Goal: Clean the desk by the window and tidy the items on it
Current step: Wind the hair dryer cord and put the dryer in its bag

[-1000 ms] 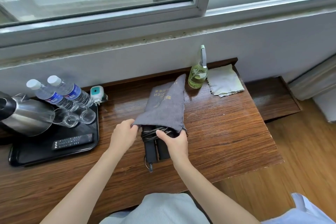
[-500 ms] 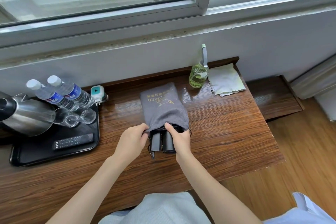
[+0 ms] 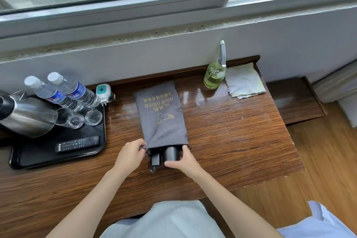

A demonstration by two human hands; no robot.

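Now left hand pinches the grey pouch mouth; right hand curls around the protruding hair dryer.

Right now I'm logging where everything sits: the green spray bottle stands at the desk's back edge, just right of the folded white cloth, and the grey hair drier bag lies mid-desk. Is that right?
Not quite. The head view shows the green spray bottle just left of the folded white cloth, not right. The rest holds: it stands at the desk's back edge, and the grey hair drier bag lies mid-desk.

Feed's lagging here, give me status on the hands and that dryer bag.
Left hand pinches the grey bag mouth. Right hand grips the black dryer, part inside. Nothing in the way.
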